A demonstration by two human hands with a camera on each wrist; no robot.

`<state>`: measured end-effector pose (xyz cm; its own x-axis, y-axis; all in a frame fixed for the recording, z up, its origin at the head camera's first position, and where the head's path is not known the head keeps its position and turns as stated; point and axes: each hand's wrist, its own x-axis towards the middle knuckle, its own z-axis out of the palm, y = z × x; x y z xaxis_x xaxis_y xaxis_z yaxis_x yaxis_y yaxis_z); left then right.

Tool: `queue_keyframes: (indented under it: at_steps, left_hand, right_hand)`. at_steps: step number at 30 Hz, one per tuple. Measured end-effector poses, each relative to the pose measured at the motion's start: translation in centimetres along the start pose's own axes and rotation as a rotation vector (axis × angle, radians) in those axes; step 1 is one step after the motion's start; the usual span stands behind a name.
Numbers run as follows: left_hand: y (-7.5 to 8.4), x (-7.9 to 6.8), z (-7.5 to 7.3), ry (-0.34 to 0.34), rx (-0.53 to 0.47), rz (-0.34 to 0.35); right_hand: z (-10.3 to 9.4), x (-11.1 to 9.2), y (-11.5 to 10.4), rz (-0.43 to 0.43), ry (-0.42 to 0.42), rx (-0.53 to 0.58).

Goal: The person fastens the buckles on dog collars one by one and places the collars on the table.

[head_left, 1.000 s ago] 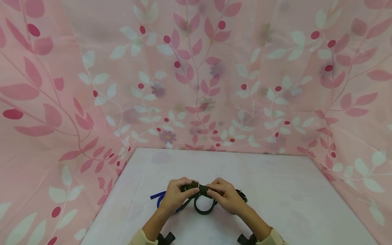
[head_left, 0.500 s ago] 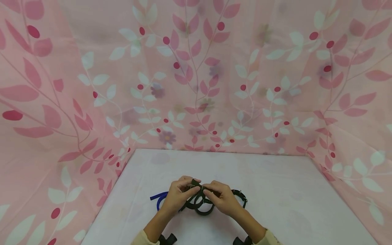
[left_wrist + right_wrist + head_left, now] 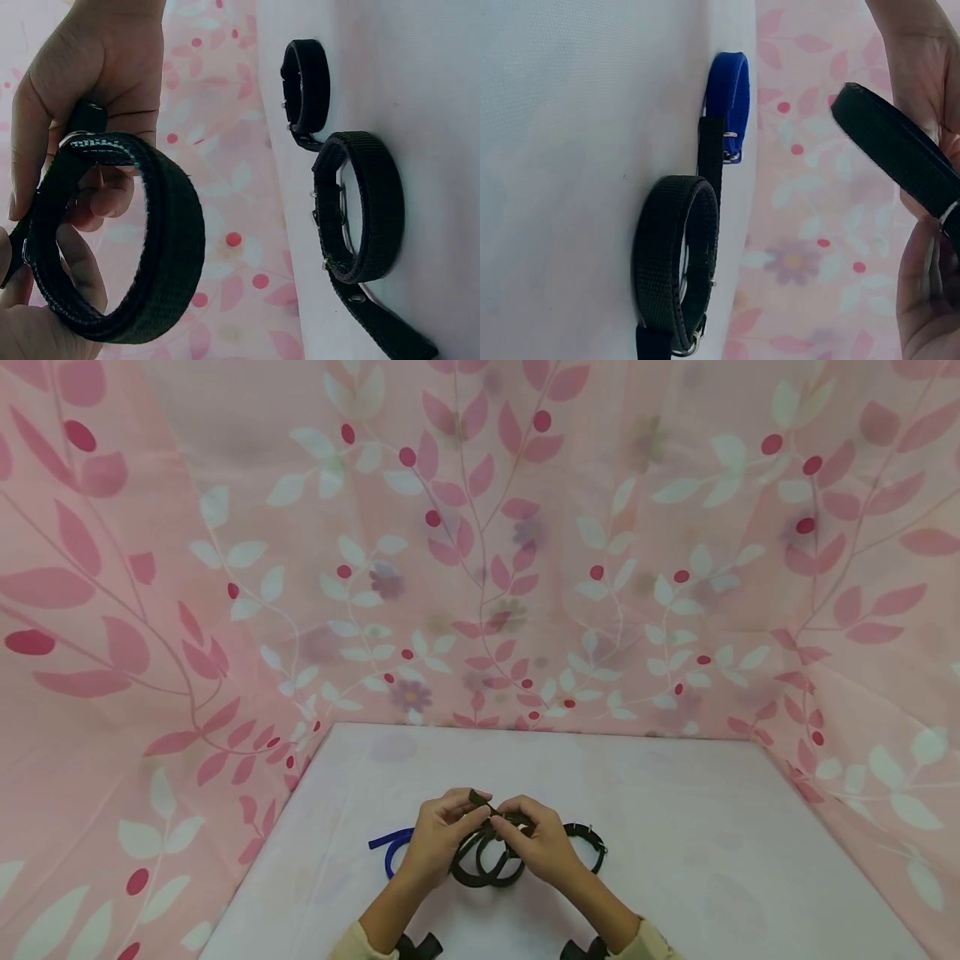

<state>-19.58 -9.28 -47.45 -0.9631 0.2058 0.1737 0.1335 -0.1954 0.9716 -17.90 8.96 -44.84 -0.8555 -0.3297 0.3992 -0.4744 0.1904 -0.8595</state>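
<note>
Both hands hold a dark green webbing collar (image 3: 176, 225) with a metal buckle, raised off the table and bent into a loop. My left hand (image 3: 438, 835) pinches the strap near its free end, which sticks up past the thumb. Opposite it, my right hand (image 3: 542, 843) pinches the collar by the buckle, the fingertips close to those of the left. In the left wrist view the loop hangs below the fingers, and metal rings show on it. Under the hands another dark green collar (image 3: 660, 262) lies fastened in a ring on the table.
A blue collar (image 3: 390, 839) lies to the left, partly behind the left hand. To the right, partly behind the right hand, is a black collar (image 3: 592, 835) with metal studs. The white table (image 3: 660, 793) meets a pink leaf-patterned cloth (image 3: 480, 568) at the back.
The held collar's strap, flatter between the hands a second ago, now hangs as a rounder loop with its end tilted up. The hands have come closer together.
</note>
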Motion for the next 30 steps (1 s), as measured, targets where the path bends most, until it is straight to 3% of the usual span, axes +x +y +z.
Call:
queue_keyframes:
  at_steps: [7, 13, 24, 30]
  left_hand:
    - [0.7, 0.3, -0.2, 0.072, 0.012, 0.031]
    - [1.3, 0.3, -0.5, 0.079, 0.030, 0.064]
    - [1.2, 0.2, -0.4, 0.098, -0.014, 0.064]
    - [1.4, -0.1, -0.1, 0.081, -0.003, 0.063]
  right_hand:
    - [0.1, 0.2, 2.3, -0.011, -0.004, 0.082]
    - [0.3, 0.4, 3.9, -0.069, 0.031, 0.102]
    - [0.3, 0.4, 3.4, -0.063, 0.059, 0.092]
    - [0.0, 0.6, 1.6, -0.074, 0.027, 0.072]
